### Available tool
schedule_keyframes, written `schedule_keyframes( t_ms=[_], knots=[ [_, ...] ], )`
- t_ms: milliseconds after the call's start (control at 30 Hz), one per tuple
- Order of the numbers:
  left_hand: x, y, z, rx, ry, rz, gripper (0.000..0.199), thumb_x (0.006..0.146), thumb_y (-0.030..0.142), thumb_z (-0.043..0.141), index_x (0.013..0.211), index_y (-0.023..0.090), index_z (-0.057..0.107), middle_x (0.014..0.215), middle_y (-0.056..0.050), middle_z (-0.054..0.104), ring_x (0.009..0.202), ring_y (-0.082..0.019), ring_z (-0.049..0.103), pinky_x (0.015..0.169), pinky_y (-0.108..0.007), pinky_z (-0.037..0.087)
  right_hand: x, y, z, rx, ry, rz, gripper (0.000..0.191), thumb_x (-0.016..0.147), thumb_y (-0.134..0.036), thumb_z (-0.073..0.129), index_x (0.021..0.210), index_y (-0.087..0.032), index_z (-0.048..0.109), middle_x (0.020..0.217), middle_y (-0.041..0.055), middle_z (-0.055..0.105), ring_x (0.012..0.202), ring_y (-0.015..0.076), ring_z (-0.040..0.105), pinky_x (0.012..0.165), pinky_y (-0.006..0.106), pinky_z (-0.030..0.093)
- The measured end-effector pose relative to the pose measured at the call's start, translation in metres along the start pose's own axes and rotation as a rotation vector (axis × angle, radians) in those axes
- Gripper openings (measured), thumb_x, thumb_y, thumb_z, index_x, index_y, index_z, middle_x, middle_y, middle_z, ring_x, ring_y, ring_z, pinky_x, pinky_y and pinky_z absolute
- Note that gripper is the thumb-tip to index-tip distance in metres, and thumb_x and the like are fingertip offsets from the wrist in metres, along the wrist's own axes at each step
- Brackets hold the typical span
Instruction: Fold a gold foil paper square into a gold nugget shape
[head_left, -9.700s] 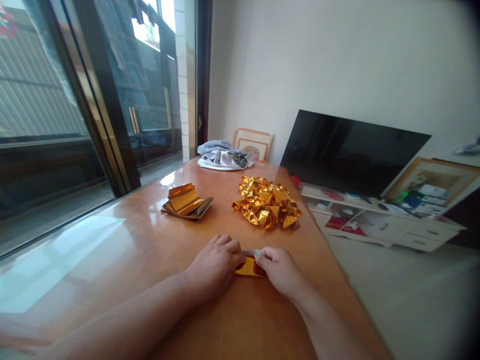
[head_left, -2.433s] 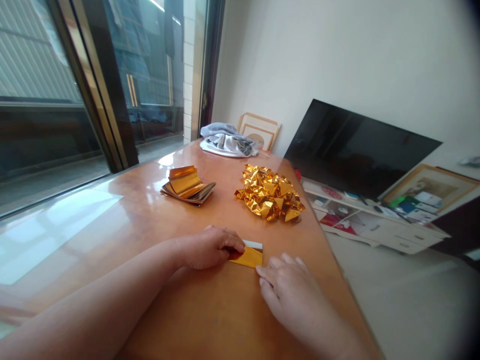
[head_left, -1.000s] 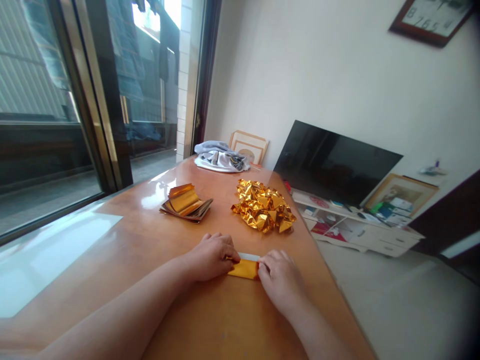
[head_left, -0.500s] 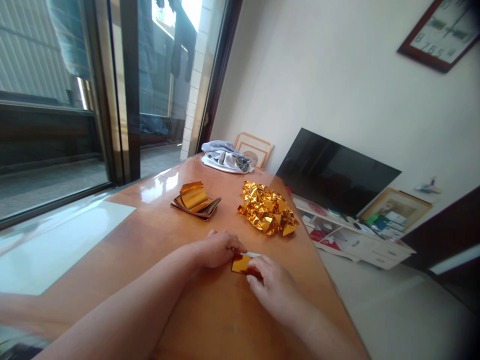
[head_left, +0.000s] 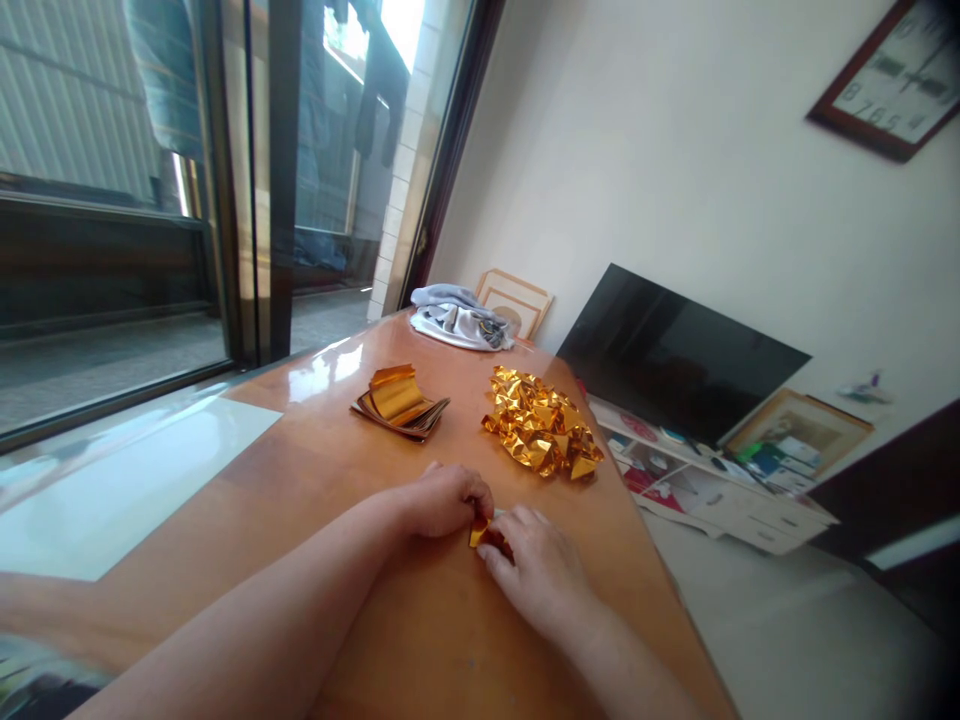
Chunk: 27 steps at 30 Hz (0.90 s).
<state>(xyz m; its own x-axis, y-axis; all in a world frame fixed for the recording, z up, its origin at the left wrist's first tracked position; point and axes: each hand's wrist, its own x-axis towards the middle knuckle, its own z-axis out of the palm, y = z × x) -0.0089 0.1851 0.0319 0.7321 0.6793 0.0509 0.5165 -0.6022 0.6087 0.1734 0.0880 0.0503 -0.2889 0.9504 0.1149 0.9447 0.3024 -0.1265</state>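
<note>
My left hand (head_left: 450,500) and right hand (head_left: 538,568) pinch 1 gold foil paper (head_left: 478,533); best keep edges square, crease evenly.

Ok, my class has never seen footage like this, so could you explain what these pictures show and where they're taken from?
There is no machine here, just a person's bare left hand and right hand. One camera, worn on the head, looks forward and down, so we see roughly what the wearer sees.

Both hands are at a small piece of gold paper, low over a shiny brown table. The right thumb and fingers close around it; how firmly the left fingers grip is hard to tell.

Farther along the table lie a loose stack of gold sheets on the left, a heap of folded gold pieces on the right, and a bundle of cloth at the far end.
</note>
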Motion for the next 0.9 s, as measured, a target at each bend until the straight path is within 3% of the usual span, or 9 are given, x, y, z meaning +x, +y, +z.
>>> schedule_keyframes(
  t_ms=[233, 633, 900],
  knots=[
    [-0.002, -0.001, -0.004, 0.033, -0.039, 0.014, 0.035, 0.075, 0.013, 0.058, 0.098, 0.032, 0.076, 0.103, 0.005, 0.076, 0.095, -0.020, 0.067, 0.092, -0.035, 0.042, 0.002, 0.000, 0.000, -0.126, -0.025, -0.040, 0.020, 0.100, -0.032, 0.052, 0.100, -0.023, 0.070, 0.098, 0.0059, 0.067, 0.094, 0.0227, 0.062, 0.080, 0.032, 0.042],
    [-0.003, -0.006, -0.006, 0.052, -0.067, 0.038, 0.032, 0.074, 0.022, 0.068, 0.102, 0.035, 0.076, 0.108, 0.004, 0.072, 0.099, -0.021, 0.064, 0.094, -0.037, 0.039, 0.002, 0.015, -0.009, 0.167, -0.061, -0.024, 0.020, 0.094, -0.034, 0.059, 0.110, -0.030, 0.070, 0.097, 0.0013, 0.067, 0.090, 0.0183, 0.062, 0.080, 0.027, 0.042],
    [-0.003, -0.010, -0.004, 0.013, -0.051, 0.086, 0.022, 0.081, 0.025, 0.067, 0.099, 0.034, 0.076, 0.109, 0.004, 0.072, 0.104, -0.020, 0.064, 0.095, -0.034, 0.040, 0.001, 0.012, -0.007, 0.157, -0.030, -0.053, 0.015, 0.090, -0.037, 0.066, 0.101, -0.027, 0.070, 0.097, 0.0023, 0.067, 0.094, 0.0208, 0.060, 0.084, 0.029, 0.043]
  ],
)
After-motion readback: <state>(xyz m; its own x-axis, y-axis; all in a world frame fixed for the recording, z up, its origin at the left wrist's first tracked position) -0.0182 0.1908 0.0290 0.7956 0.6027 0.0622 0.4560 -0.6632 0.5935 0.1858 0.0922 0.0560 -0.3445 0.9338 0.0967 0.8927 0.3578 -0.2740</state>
